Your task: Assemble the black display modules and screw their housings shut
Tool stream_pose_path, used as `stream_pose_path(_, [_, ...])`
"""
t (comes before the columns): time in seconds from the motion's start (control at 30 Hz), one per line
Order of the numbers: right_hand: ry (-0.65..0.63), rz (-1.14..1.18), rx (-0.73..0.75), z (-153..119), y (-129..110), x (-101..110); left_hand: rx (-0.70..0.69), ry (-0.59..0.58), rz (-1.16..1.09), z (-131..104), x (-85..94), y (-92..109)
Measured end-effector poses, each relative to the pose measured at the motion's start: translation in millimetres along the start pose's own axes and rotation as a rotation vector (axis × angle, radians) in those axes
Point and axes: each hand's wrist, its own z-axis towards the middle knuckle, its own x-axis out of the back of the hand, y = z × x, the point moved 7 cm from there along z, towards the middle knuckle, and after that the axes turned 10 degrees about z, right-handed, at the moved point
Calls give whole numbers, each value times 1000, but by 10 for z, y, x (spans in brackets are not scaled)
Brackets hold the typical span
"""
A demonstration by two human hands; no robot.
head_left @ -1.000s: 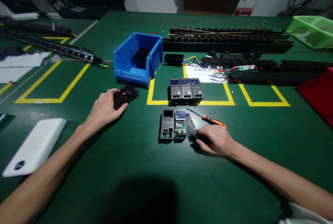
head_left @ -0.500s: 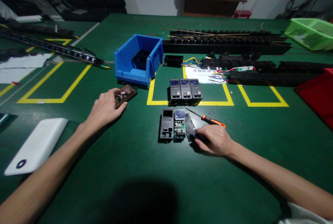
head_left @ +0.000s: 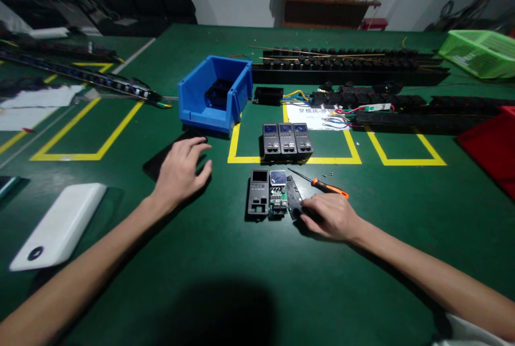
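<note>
My left hand (head_left: 181, 169) is open, fingers curved and apart, over the near side of a dark phone (head_left: 156, 166) lying on the table; the hand hides part of it. With its fingertips closed on the edge of a flat black cover plate (head_left: 295, 196), my right hand (head_left: 332, 216) rests on the table. Left of that plate lies a green circuit board (head_left: 278, 198) with a small screen. Beside the board is a grey housing shell (head_left: 258, 191) with cutouts. An orange-and-black screwdriver (head_left: 330, 188) and small screws (head_left: 328, 175) lie just beyond my right hand.
Three grey modules (head_left: 287, 139) stand together behind the board. A blue bin (head_left: 215, 94) with black parts is farther back. Black rails with wires (head_left: 362, 75) stretch across the back right. A white power bank (head_left: 60, 228) lies at the left; a red bin (head_left: 491, 147) sits right.
My left hand has let go of the phone, which now lies flat with a dark screen, and has shifted right. My right hand stays on the cover plate.
</note>
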Motion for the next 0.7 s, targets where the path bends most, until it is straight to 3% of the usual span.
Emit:
stream_pose_path(0.07, [-7,-8,-7,-6,8,-9,-110,-2,-191,-42,-22,323])
stream_pose_path(0.17, [-15,-12,-14,-6,14,-13,-222,-109,-482,-109,-123,739])
stream_pose_path(0.27, [-12,-19,-13,0,10,-6,-290,-154,-675,-132,-189,970])
stream_pose_path(0.57, [75,31,-20,-25,71,14,-195,-242,-847,-83,-326,910])
stream_pose_path(0.7, [89,14,-44,-13,107,22,-220,-276,-843,-96,-336,925])
